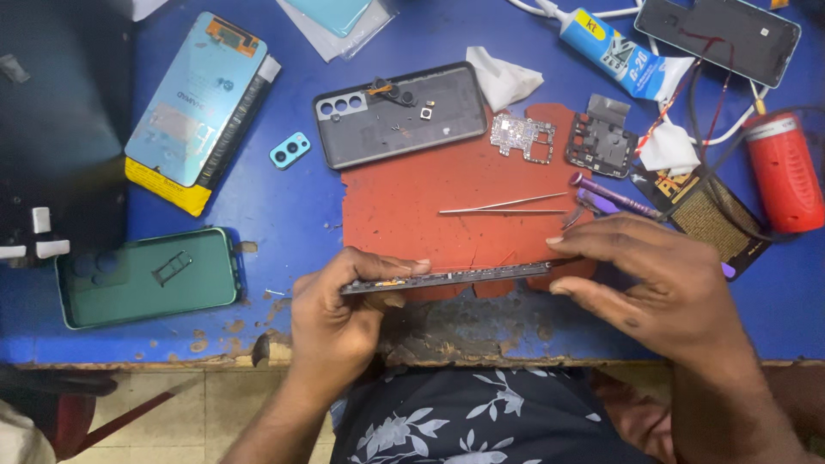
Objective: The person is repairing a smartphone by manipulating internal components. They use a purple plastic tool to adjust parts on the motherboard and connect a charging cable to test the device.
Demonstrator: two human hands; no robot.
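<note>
The phone frame is seen edge-on, so only its thin dark side shows; its face and whatever it carries cannot be made out. It is held level over the near edge of the red work mat, at the front of the blue desk.

The left hand pinches the frame's left end, thumb on top and the other fingers curled below, mostly hidden under the frame. The right hand comes in from the right, palm down, its fingers closed on the frame's right end; the fingertips touch the edge, while the thumb is hidden. Both forearms are cut off by the lower border.

On the mat lie tweezers and a small circuit board. Behind it rests a dark grey phone back shell. A green phone case lies well to the left. A purple-handled tool is partly covered by the right hand.
</note>
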